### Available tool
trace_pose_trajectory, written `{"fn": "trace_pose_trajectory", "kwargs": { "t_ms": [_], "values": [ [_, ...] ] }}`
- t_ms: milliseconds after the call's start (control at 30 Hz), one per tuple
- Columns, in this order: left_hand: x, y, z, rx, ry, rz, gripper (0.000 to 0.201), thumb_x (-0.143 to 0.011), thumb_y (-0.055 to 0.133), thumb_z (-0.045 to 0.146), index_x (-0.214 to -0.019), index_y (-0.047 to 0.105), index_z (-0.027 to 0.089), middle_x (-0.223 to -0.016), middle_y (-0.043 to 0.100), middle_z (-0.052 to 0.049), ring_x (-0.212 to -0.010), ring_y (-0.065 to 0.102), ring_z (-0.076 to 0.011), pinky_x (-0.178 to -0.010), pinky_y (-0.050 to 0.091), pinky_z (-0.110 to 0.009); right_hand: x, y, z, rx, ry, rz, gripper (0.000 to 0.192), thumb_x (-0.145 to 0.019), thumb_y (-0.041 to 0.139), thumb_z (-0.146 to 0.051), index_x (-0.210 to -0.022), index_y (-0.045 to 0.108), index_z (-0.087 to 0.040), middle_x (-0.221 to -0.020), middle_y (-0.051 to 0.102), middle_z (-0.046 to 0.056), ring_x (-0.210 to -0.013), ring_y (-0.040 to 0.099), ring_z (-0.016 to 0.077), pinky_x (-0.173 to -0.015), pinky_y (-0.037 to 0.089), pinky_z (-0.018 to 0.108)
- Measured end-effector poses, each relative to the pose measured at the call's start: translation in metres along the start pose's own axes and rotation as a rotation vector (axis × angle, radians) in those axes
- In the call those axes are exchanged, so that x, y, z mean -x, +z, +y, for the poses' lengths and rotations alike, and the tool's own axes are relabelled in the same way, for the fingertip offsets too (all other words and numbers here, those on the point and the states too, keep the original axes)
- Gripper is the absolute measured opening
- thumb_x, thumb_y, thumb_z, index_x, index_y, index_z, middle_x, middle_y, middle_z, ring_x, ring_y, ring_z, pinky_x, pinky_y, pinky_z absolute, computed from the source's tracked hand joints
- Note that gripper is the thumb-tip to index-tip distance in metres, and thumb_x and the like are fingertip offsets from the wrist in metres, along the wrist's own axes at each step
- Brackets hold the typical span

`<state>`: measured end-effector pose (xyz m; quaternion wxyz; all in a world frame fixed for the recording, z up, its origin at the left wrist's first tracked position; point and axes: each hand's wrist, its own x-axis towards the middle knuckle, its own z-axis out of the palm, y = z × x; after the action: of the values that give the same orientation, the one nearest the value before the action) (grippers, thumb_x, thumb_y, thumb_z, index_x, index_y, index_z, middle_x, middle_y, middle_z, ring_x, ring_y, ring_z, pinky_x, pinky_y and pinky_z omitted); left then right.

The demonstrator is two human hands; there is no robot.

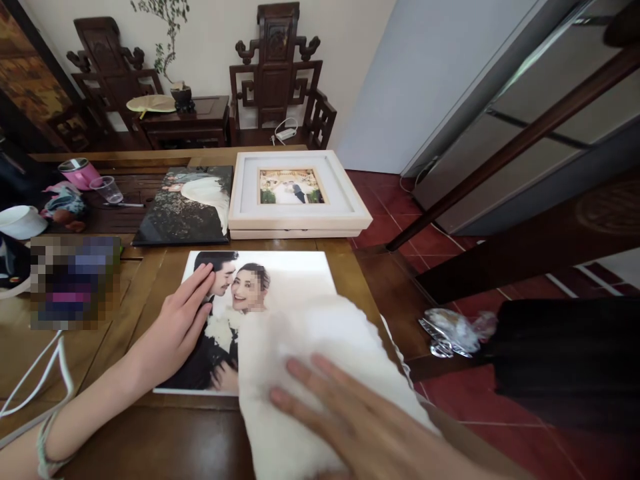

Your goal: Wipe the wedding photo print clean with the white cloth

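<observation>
A flat wedding photo piece (220,363) with a white border and a printed couple lies on the wooden table; whether it is an album or a panel I cannot tell. My left hand (175,330) rests flat on its left part, fingers together and stretched out. On its right side lies a white cloth (330,333), which also hangs past the piece's near edge. My right hand (340,407) presses on this cloth with its fingers spread and is slightly blurred. The cloth hides the right part of the picture.
Behind stand a white framed photo box (295,227) and a dark photo album (193,213). To the left are a phone (75,280) with a white cable (63,353), a pink mug (80,173) and a plastic cup (107,191). The wooden table (150,427) ends at right, above red floor tiles.
</observation>
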<state>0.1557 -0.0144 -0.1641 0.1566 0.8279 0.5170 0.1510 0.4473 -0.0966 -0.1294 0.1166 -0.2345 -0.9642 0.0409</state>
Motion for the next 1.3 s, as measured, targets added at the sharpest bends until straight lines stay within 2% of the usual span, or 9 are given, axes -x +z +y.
{"fn": "trace_pose_trajectory", "kwargs": {
  "t_ms": [100,267,467,633,833,1000,1100,1200,1300],
  "values": [
    [0.001,0.000,-0.001,-0.006,0.014,0.005,0.051,-0.101,0.029,0.034,-0.149,0.028,0.021,-0.158,0.026,-0.009,-0.146,0.025,-0.0244,-0.118,0.025,-0.046,-0.019,0.003,0.037,-0.115,0.071,-0.024,0.025,-0.086,0.056,-0.019,-0.107,0.068,-0.026,-0.148,0.043,0.008,-0.139,0.032,0.0338,-0.110,0.030,0.062],
    [0.001,-0.001,0.000,-0.008,-0.019,0.000,0.051,-0.100,0.029,0.036,-0.149,0.029,0.020,-0.158,0.027,-0.009,-0.145,0.025,-0.0243,-0.117,0.026,-0.046,-0.027,0.007,0.087,0.010,0.170,0.031,0.025,-0.091,0.046,-0.013,-0.107,0.066,-0.014,-0.143,0.048,0.019,-0.139,0.031,0.0341,-0.108,0.032,0.063],
    [0.001,0.000,0.002,0.002,-0.030,0.005,0.052,-0.101,0.028,0.038,-0.148,0.031,0.017,-0.158,0.028,-0.010,-0.145,0.025,-0.0229,-0.118,0.025,-0.046,0.016,0.032,0.029,0.032,0.035,0.273,0.020,-0.088,0.049,-0.015,-0.084,0.068,-0.019,-0.142,0.051,0.015,-0.137,0.035,0.0353,-0.108,0.034,0.064],
    [0.000,0.002,0.000,-0.004,-0.002,0.012,0.051,-0.101,0.029,0.036,-0.148,0.032,0.016,-0.157,0.028,-0.011,-0.145,0.025,-0.0232,-0.118,0.025,-0.045,0.025,0.043,-0.002,0.098,-0.084,0.332,0.019,-0.090,0.055,-0.029,-0.095,0.071,-0.021,-0.139,0.054,0.009,-0.135,0.040,0.0321,-0.113,0.034,0.052],
    [0.001,0.001,-0.002,-0.002,0.036,0.019,0.050,-0.101,0.030,0.034,-0.148,0.030,0.019,-0.157,0.028,-0.009,-0.146,0.024,-0.0232,-0.118,0.025,-0.045,-0.010,0.011,0.066,-0.063,0.006,0.100,0.024,-0.087,0.049,-0.011,-0.098,0.068,-0.020,-0.139,0.053,0.015,-0.136,0.036,0.0341,-0.106,0.036,0.062],
    [0.001,0.001,-0.002,0.001,0.020,0.017,0.050,-0.100,0.030,0.033,-0.149,0.030,0.019,-0.157,0.028,-0.009,-0.146,0.024,-0.0232,-0.118,0.025,-0.045,-0.023,0.009,0.113,0.036,0.096,0.084,0.027,-0.093,0.041,-0.013,-0.102,0.065,-0.008,-0.133,0.052,0.031,-0.135,0.036,0.0361,-0.106,0.034,0.063],
    [0.001,0.001,0.000,-0.001,-0.002,0.017,0.050,-0.100,0.030,0.033,-0.149,0.030,0.020,-0.158,0.028,-0.009,-0.145,0.026,-0.0238,-0.118,0.026,-0.045,-0.018,0.012,0.092,0.016,0.109,0.101,0.026,-0.089,0.044,-0.011,-0.099,0.067,-0.012,-0.138,0.051,0.025,-0.136,0.034,0.0377,-0.104,0.034,0.066],
    [0.001,0.001,0.000,-0.004,0.002,0.022,0.050,-0.101,0.030,0.033,-0.149,0.029,0.019,-0.158,0.027,-0.010,-0.145,0.026,-0.0239,-0.118,0.026,-0.045,-0.009,0.006,0.046,-0.026,0.054,0.091,0.024,-0.087,0.047,-0.012,-0.094,0.070,-0.018,-0.139,0.052,0.018,-0.134,0.036,0.0390,-0.102,0.037,0.068],
    [0.002,0.002,0.000,-0.007,0.023,0.034,0.050,-0.101,0.030,0.032,-0.149,0.029,0.019,-0.157,0.028,-0.010,-0.146,0.025,-0.0236,-0.118,0.026,-0.045,-0.002,-0.004,0.006,-0.018,-0.042,-0.008,0.021,-0.091,0.051,-0.022,-0.098,0.071,-0.022,-0.139,0.054,0.010,-0.129,0.047,0.0350,-0.101,0.047,0.056]
  ]
}}
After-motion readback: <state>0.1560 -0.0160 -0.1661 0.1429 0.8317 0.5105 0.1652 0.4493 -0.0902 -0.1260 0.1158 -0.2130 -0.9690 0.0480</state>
